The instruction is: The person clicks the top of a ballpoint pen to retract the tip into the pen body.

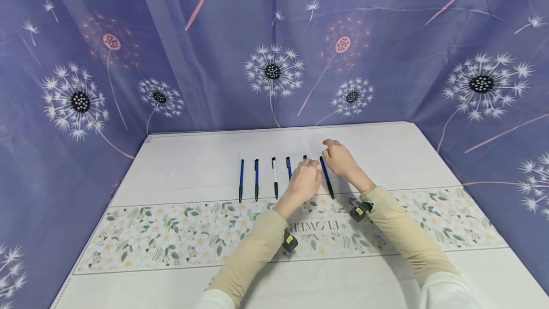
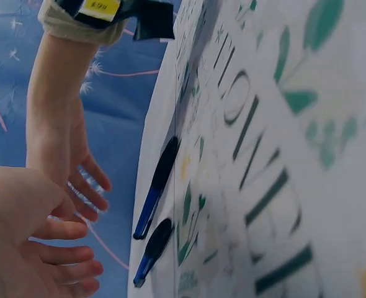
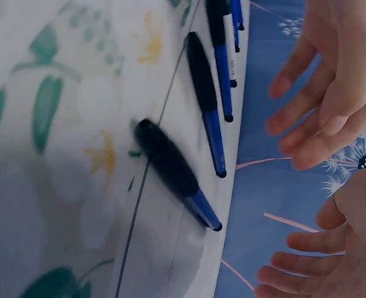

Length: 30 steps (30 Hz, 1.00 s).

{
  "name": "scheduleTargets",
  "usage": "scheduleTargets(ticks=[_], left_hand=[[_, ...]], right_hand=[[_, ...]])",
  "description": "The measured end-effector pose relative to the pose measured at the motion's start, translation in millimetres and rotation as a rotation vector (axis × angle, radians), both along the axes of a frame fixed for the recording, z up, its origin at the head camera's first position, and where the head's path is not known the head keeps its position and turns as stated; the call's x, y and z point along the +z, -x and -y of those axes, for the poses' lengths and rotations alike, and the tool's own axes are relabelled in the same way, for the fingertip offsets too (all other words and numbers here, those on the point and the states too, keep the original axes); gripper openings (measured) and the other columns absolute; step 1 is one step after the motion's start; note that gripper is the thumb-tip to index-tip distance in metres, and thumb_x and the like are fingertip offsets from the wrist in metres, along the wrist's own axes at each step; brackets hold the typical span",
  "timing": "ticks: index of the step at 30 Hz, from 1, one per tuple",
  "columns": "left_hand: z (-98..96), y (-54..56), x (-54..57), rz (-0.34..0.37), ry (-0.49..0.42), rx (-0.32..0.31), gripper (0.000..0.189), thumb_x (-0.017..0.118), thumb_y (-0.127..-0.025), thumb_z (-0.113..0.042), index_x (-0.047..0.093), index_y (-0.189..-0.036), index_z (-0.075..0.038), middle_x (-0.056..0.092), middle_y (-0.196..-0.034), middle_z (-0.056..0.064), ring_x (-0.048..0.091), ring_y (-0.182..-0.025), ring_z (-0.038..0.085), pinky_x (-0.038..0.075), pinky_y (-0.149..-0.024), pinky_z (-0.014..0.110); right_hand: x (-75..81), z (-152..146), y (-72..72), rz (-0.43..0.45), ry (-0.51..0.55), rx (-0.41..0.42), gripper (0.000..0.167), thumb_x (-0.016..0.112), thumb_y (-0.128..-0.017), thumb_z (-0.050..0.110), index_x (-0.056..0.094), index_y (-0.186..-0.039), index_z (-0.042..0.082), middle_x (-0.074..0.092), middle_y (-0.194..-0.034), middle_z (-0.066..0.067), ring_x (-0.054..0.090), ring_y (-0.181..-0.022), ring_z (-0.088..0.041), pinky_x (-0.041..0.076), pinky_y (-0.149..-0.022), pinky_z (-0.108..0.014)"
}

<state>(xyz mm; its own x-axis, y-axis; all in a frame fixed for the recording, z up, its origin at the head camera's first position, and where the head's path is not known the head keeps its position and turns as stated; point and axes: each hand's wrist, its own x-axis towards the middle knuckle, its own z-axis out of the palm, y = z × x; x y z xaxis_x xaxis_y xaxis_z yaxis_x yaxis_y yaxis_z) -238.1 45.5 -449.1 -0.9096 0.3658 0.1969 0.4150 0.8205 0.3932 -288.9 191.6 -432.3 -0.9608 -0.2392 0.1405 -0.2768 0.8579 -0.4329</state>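
Several click pens with dark grips lie in a row on the white cloth. At the left end is a blue pen (image 1: 241,180), followed by another blue pen (image 1: 256,179) and a white pen (image 1: 275,178). My left hand (image 1: 303,180) hovers over the right part of the row, partly covering a blue pen (image 1: 289,165) and mostly hiding another. Just beyond the tilted rightmost blue pen (image 1: 326,177) is my right hand (image 1: 342,160). Both the left hand (image 2: 31,233) and right hand (image 3: 332,248) show loosely spread fingers, holding nothing, above the pens in the wrist views.
A floral band (image 1: 171,237) with printed lettering crosses the tablecloth in front of the pens. Purple dandelion-print curtains (image 1: 214,61) enclose the table at the back and sides. Each wrist wears a dark strapped device (image 1: 358,212) over a beige sleeve.
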Motion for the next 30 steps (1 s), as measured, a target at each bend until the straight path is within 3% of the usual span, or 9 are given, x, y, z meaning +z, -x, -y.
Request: scheduleTargets(ticks=[3,7,12,24,30], left_hand=[[5.8,2.9,0.3,-0.037,0.076,-0.019,0.039,0.046,-0.102,-0.022,0.053,-0.133,0.001,0.058,-0.13,0.018,0.059,-0.118,0.029,0.053,-0.099,0.036],[13.7,5.4,0.6,-0.029,0.137,-0.03,0.042,0.045,-0.103,-0.024,0.05,-0.136,0.0,0.052,-0.138,0.02,0.05,-0.13,0.031,0.044,-0.11,0.04],[22.1,7.4,1.6,-0.038,0.186,-0.034,0.044,0.043,-0.103,-0.028,0.049,-0.137,0.001,0.049,-0.143,0.021,0.045,-0.135,0.033,0.038,-0.114,0.043],[46.4,11.7,-1.2,-0.017,0.238,-0.004,0.047,0.037,-0.105,-0.032,0.046,-0.14,-0.002,0.044,-0.145,0.02,0.039,-0.138,0.033,0.031,-0.119,0.043],[56.4,12.2,-0.8,0.016,0.197,0.009,0.048,0.037,-0.105,-0.032,0.044,-0.141,0.0,0.042,-0.147,0.022,0.036,-0.14,0.035,0.027,-0.12,0.044]], right_hand=[[-1.7,-1,0.4,-0.026,-0.042,0.019,0.045,0.032,-0.101,0.016,0.042,-0.135,-0.012,0.048,-0.132,-0.034,0.053,-0.116,-0.047,0.047,-0.099,-0.055],[-4.0,-2,0.7,-0.052,-0.097,0.045,0.049,0.034,-0.101,0.02,0.04,-0.138,-0.012,0.046,-0.135,-0.035,0.047,-0.124,-0.049,0.042,-0.105,-0.057],[-4.9,-3,0.0,-0.047,-0.175,0.044,0.052,0.032,-0.102,0.025,0.036,-0.141,-0.01,0.041,-0.141,-0.034,0.041,-0.129,-0.05,0.038,-0.109,-0.058],[-6.6,-9,-0.7,-0.048,-0.212,0.018,0.055,0.032,-0.103,0.029,0.035,-0.143,-0.008,0.039,-0.143,-0.033,0.039,-0.131,-0.049,0.037,-0.109,-0.059],[-9.8,-14,-0.2,-0.011,-0.202,0.003,0.057,0.035,-0.103,0.031,0.032,-0.145,-0.006,0.037,-0.144,-0.032,0.038,-0.132,-0.049,0.036,-0.109,-0.06]])
